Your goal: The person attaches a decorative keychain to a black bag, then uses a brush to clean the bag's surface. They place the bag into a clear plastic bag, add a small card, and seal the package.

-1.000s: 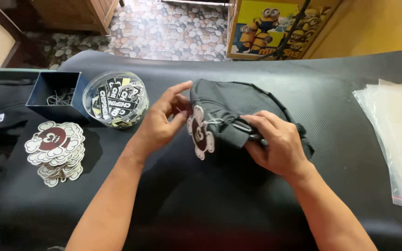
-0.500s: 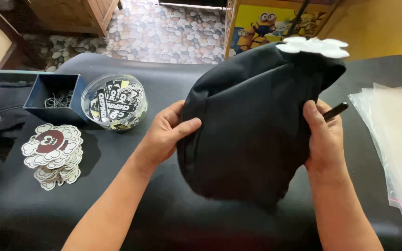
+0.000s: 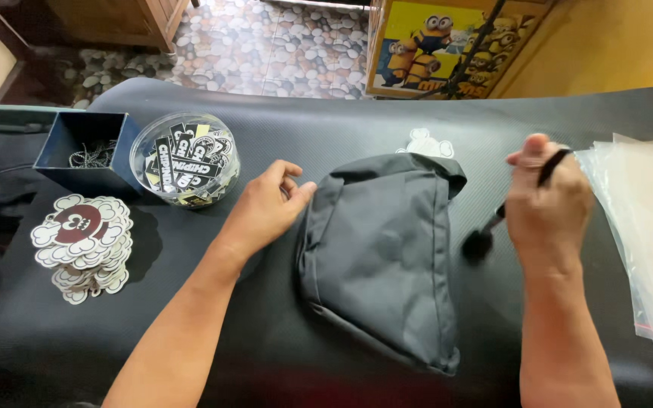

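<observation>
home packing bench, sticker tub (image 3: 184, 159), tag stack (image 3: 83, 243), plastic bags (image 3: 648, 227)

Bag (image 3: 383, 257): dark grey, plain. Table (image 3: 266, 347): black, finely textured. Box (image 3: 85, 151) at the left edge: navy blue. Card tags (image 3: 81, 238): white, cloud-edged, maroon centre. Round tub (image 3: 184, 159): clear, black-and-white labels inside.

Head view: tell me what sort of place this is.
Probably a small home workshop for packing merchandise. On a black table lies a dark fabric bag, with a stack of cloud-shaped tags, a round tub of stickers and clear plastic bags alongside.
</observation>
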